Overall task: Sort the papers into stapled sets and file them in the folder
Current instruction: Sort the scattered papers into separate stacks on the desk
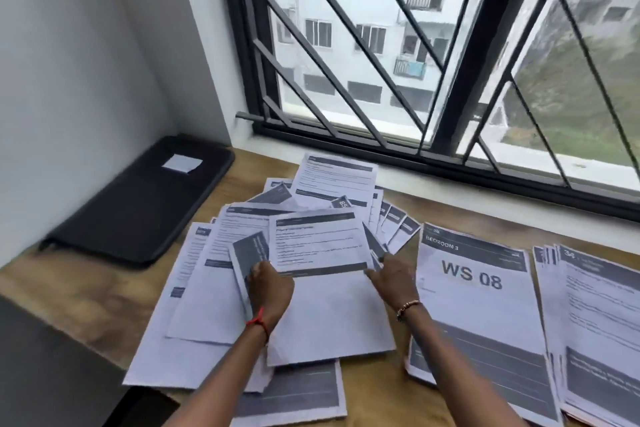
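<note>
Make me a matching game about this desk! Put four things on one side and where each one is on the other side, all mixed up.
Things:
1. black zip folder
2. white sheet printed "WS 08"
3. red thread band
4. beaded bracelet

Places:
A. round the right wrist
B. lying flat at the left, next to the wall
C. round the left wrist
D. just right of the messy paper pile

Pairs: 1-B, 2-D, 3-C, 4-A
</note>
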